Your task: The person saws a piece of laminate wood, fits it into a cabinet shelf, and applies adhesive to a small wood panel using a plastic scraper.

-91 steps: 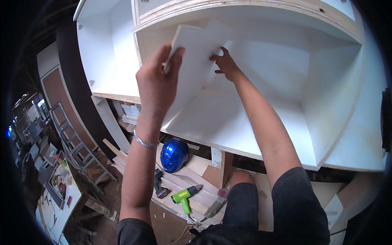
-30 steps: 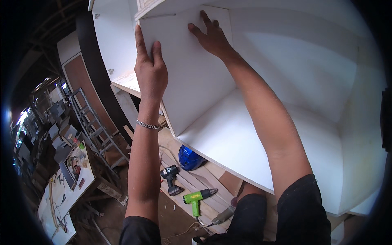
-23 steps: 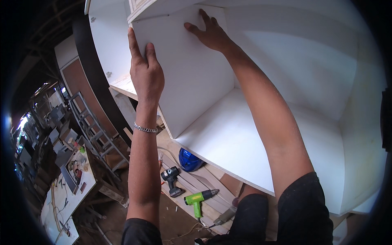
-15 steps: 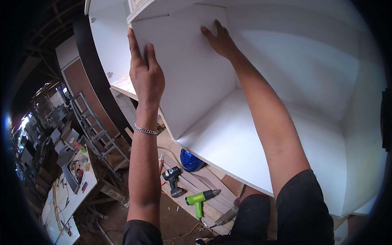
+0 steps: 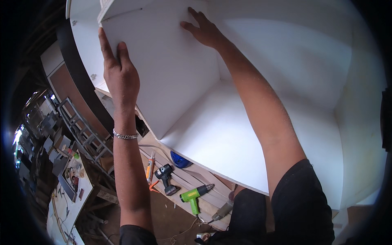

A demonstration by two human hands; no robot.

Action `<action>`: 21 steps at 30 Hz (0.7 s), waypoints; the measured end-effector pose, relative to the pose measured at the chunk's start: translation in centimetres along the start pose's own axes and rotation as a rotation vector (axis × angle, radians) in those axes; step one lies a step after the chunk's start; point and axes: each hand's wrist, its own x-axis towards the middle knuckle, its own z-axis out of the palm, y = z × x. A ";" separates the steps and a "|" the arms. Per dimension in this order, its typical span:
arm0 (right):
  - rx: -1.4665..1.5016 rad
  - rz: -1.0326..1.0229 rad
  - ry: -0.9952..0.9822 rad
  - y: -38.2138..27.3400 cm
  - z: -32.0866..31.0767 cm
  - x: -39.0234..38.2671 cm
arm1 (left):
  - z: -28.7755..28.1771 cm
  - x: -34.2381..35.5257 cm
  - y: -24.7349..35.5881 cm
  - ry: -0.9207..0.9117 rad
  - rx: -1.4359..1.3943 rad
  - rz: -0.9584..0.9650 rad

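A white cabinet box [image 5: 241, 122] fills the middle and right of the view, its inside facing me. My left hand [image 5: 120, 77] lies along the front edge of its left side panel [image 5: 167, 69], fingers stretched out and the thumb apart on the panel's inner face. Deeper inside, my right hand [image 5: 204, 32] rests its spread fingers against the same panel near the top. Neither hand grips a thing. A thin dark line or rod [image 5: 122, 14] runs along the panel's upper part.
Below the cabinet, a bench [image 5: 200, 175] bears a black cordless drill [image 5: 164, 176], a green heat gun [image 5: 194, 196], a grey power tool [image 5: 222, 211], an orange cartridge [image 5: 150, 169] and a blue bundle [image 5: 180, 160]. A ladder [image 5: 83, 130] and a cluttered worktable [image 5: 85, 190] stand left.
The cabinet and both hands have shifted left in view, and the tools on the bench have slid left too. Both hands keep nearly the same places on the panel.
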 end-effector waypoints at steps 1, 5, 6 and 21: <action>0.033 0.026 -0.064 -0.7 -0.7 0.1 | -0.2 0.2 0.0 -0.012 0.000 -0.007; -0.091 0.066 -0.116 -0.6 -1.5 0.0 | 0.3 -0.2 -0.1 -0.019 0.038 0.019; -0.069 0.110 -0.126 -0.3 -1.0 -0.5 | 0.2 -0.4 -0.8 0.002 0.032 0.067; -0.357 0.306 -0.127 4.8 1.1 -2.9 | -0.2 -5.1 -2.1 -0.099 0.083 0.002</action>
